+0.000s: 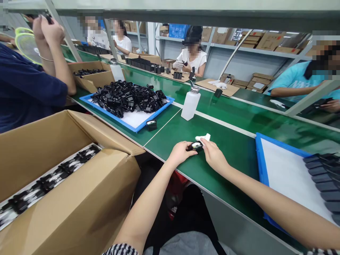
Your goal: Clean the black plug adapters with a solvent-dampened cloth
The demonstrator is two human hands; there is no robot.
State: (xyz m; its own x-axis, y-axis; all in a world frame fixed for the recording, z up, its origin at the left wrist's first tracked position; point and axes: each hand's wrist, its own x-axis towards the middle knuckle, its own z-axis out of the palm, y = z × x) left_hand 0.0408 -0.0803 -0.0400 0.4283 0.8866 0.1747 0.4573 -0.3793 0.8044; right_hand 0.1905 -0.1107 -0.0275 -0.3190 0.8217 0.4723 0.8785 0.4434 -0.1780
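Observation:
Over the green bench, my left hand (181, 153) grips the left side of a small black housing (197, 145) with a pale, partly green inside facing up. My right hand (214, 156) is at the housing's right side, its fingers pinched on a white cloth (204, 137) that sticks out above them. A similar black housing (151, 125) lies alone near the bench edge. Behind it, a blue-rimmed tray (136, 129) bears a heap of black parts (130, 97). A white bottle with a metal top (190, 103) stands beyond my hands.
An open cardboard box (106, 191) with packed black parts stands at left. On the right, another blue-rimmed tray (261, 159) holds a row of dark parts (325, 180). Several people sit around the bench; one arm (57, 53) is raised at far left. A metal beam crosses overhead.

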